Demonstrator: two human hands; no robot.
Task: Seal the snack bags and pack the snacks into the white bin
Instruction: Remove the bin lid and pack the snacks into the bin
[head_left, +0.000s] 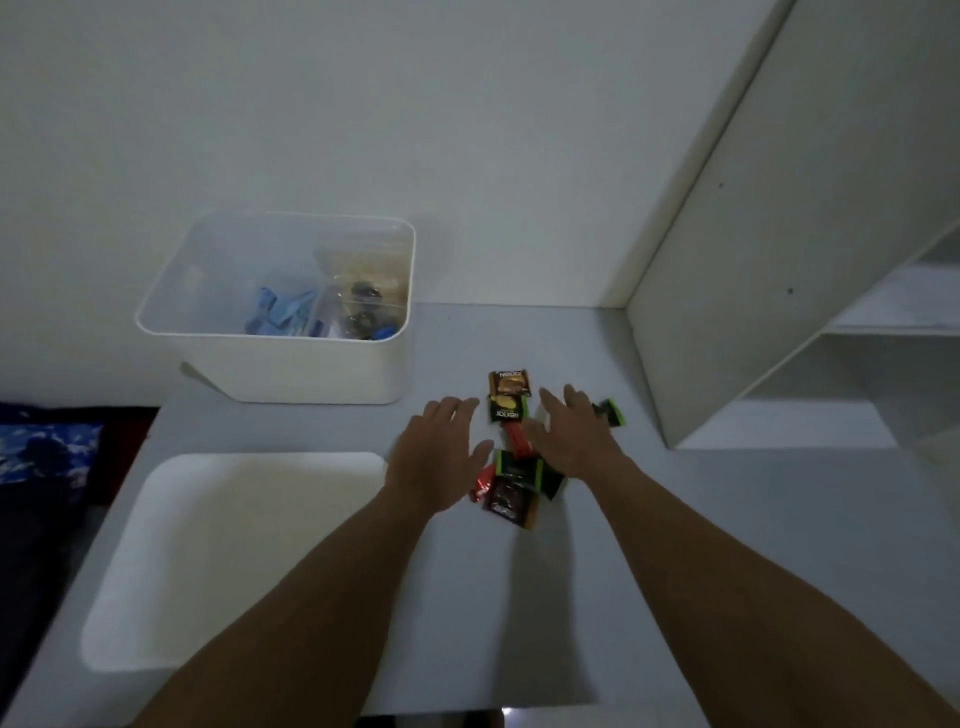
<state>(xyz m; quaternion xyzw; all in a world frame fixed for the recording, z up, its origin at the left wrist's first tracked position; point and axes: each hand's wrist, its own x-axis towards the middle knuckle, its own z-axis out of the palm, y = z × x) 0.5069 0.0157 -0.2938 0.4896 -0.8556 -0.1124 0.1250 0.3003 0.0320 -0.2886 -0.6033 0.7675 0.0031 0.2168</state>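
Observation:
Several small snack packets lie scattered on the grey table: a brown one (510, 383), a yellow-green one (508, 408), an orange one (515, 439), dark green-edged ones (519, 470), a maroon one (509, 501), a red one (483, 483) and a green-edged one (610, 412) at the right. My left hand (436, 457) hovers flat and open just left of the pile. My right hand (574, 436) is spread open over its right side, partly covering packets. The white bin (270, 364) stands at the back left, holding clear bags with blue and dark snacks (322, 306).
A white lid or tray (228, 561) lies flat on the table's left front. A white shelf unit (779, 260) stands at the right. Dark and blue fabric (41, 452) lies beyond the table's left edge. A wall is behind the bin.

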